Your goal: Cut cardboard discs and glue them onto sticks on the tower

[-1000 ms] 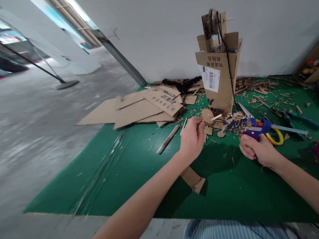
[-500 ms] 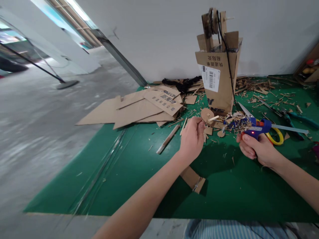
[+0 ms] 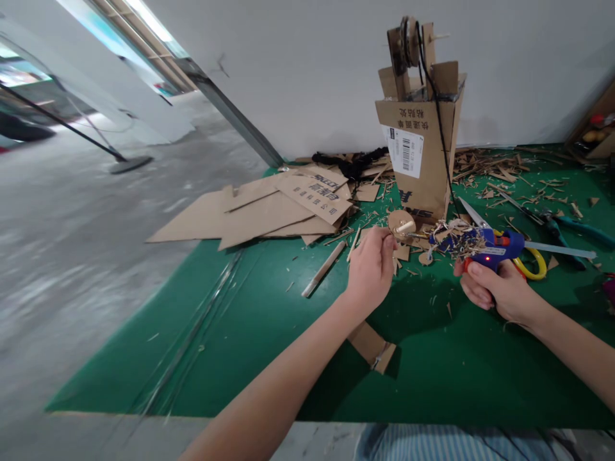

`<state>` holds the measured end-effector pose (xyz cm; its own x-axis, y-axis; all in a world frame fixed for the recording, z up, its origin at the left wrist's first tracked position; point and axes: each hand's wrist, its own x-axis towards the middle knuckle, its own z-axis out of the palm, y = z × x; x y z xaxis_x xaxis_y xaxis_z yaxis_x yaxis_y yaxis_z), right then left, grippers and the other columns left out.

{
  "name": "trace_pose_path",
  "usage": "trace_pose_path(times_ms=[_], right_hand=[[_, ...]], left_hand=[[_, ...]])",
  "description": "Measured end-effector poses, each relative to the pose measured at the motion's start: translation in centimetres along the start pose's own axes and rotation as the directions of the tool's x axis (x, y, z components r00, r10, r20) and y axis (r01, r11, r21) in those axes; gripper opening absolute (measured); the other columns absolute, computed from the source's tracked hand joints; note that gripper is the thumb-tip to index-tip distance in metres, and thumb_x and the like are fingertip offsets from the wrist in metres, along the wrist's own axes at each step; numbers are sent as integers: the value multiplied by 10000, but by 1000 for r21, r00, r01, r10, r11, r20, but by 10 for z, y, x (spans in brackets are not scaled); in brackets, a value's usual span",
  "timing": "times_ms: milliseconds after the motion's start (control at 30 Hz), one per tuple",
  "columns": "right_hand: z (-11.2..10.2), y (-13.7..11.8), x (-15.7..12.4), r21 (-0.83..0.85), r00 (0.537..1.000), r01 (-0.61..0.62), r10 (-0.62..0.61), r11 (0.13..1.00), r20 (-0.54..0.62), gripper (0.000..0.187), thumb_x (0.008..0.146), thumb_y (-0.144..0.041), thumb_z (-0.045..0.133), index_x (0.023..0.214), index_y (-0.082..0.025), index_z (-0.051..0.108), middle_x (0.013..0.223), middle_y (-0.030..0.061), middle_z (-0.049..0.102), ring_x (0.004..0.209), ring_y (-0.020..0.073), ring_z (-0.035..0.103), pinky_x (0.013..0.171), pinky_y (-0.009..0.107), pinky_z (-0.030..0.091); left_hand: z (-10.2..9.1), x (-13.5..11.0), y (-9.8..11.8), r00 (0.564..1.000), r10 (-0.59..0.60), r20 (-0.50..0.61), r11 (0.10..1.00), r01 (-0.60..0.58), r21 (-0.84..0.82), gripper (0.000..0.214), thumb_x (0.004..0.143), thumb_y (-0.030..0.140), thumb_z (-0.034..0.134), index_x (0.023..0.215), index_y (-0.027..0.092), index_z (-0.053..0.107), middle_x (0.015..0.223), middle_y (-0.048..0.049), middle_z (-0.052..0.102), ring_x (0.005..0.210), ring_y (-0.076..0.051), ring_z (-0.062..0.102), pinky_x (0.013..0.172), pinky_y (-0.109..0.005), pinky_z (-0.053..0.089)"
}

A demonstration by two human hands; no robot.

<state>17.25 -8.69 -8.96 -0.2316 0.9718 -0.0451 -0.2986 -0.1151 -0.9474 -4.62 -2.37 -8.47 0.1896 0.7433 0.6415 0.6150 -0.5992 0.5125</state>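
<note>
Between the fingertips of my left hand (image 3: 372, 266) is a round cardboard disc (image 3: 396, 219) with a short pale stick (image 3: 407, 227) standing out from its face. My right hand (image 3: 494, 288) is closed around the handle of a blue glue gun (image 3: 494, 246), whose red light is on. Cardboard shreds cling to the gun's front, and a clear glue stick (image 3: 560, 249) sticks out of its back. The gun's nozzle points left, at the disc beside the pale stick; I cannot tell whether it touches. Behind both hands stands a tall cardboard box (image 3: 425, 153) carrying a wheel (image 3: 410, 41) and a black cord.
Flat cardboard sheets (image 3: 269, 211) lie at the left back of the green table (image 3: 230, 346). Yellow-handled scissors (image 3: 535, 264) and teal-handled pliers (image 3: 571, 234) lie at the right among scraps. A flat stick (image 3: 323, 269) and a cardboard strip (image 3: 372, 346) are near my left arm.
The disc has turned slightly, so its stick points more toward the upper right and its face shows more. The glue gun's nozzle now shows below the stick, close to the disc.
</note>
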Motion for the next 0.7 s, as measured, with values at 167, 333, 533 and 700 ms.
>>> trace_pose_path(times_ms=[167, 333, 533, 700], right_hand=[[1, 0, -1, -1, 1000, -19, 19, 1000, 3, 404, 826, -571, 729, 786, -184, 620, 440, -102, 366, 370, 63, 293, 367, 225, 267], [-1, 3, -1, -11, 1000, -20, 20, 1000, -11, 406, 835, -568, 728, 784, -186, 601, 436, -111, 352, 369, 58, 291, 378, 220, 266], [-2, 4, 0, -8, 1000, -10, 10, 1000, 2, 400, 874, -550, 692, 730, -200, 564, 441, -108, 344, 375, 61, 279, 384, 228, 268], [-4, 6, 1, -23, 1000, 17, -17, 1000, 9, 440, 895, -541, 672, 659, -208, 509, 434, -99, 349, 376, 60, 276, 390, 232, 277]], left_hand=[[1, 0, 0, 998, 50, 28, 998, -49, -45, 182, 993, 202, 414, 838, 216, 509, 700, -17, 654, 621, -148, 628, 603, -245, 468], [2, -1, 0, 997, 47, 59, 998, -44, -47, 180, 1001, 207, 403, 859, 211, 515, 722, -18, 664, 634, -141, 635, 616, -235, 473], [2, -2, 0, 997, 20, 75, 999, -18, -35, 202, 1005, 234, 386, 852, 210, 516, 725, -31, 669, 679, -157, 655, 609, -247, 476], [2, -1, -1, 997, 20, 76, 999, -17, -39, 208, 1008, 229, 385, 849, 207, 518, 721, -27, 664, 651, -147, 643, 587, -240, 464]])
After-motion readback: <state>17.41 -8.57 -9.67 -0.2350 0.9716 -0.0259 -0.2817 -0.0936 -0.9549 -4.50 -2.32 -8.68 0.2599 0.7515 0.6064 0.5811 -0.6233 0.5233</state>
